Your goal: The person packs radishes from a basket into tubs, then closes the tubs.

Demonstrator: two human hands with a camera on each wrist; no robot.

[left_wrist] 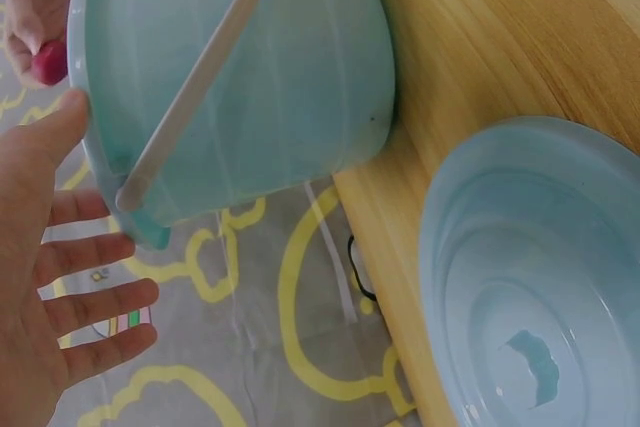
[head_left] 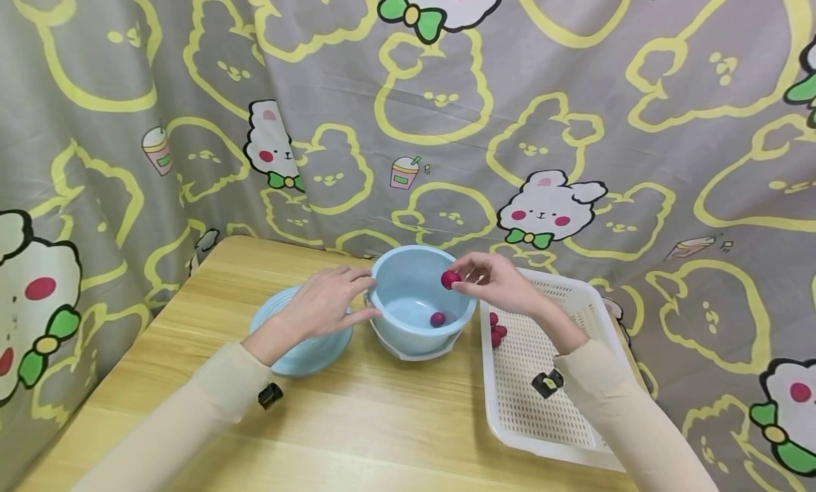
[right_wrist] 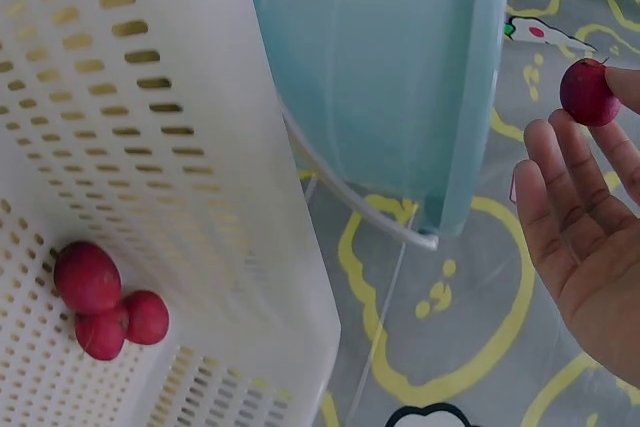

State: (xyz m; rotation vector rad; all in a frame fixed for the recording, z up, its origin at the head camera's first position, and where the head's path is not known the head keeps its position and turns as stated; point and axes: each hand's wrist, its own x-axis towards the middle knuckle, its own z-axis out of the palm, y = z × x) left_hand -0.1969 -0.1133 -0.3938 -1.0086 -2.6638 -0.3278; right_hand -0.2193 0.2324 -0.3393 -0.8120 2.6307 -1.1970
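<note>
A light blue bucket [head_left: 395, 336] stands upright on the table, with one radish [head_left: 438, 319] on its bottom. My right hand [head_left: 500, 283] pinches another small, round, red radish [head_left: 450, 279] between thumb and fingertips, over the bucket's right side. At the left, my left hand [head_left: 325, 301] has its fingers spread and fairly straight, with the thumb right at the rim in the left wrist view. A pale handle [left_wrist: 190, 97] hangs along the bucket's outer wall. Several more radishes [right_wrist: 88, 277] lie together in the white perforated basket [right_wrist: 290, 347].
A light blue round basin [head_left: 306, 357] sits left of the bucket, partly under my left forearm. The basket occupies the table's right side. Behind the wooden table [head_left: 382, 421] hangs a grey patterned curtain [head_left: 344, 88].
</note>
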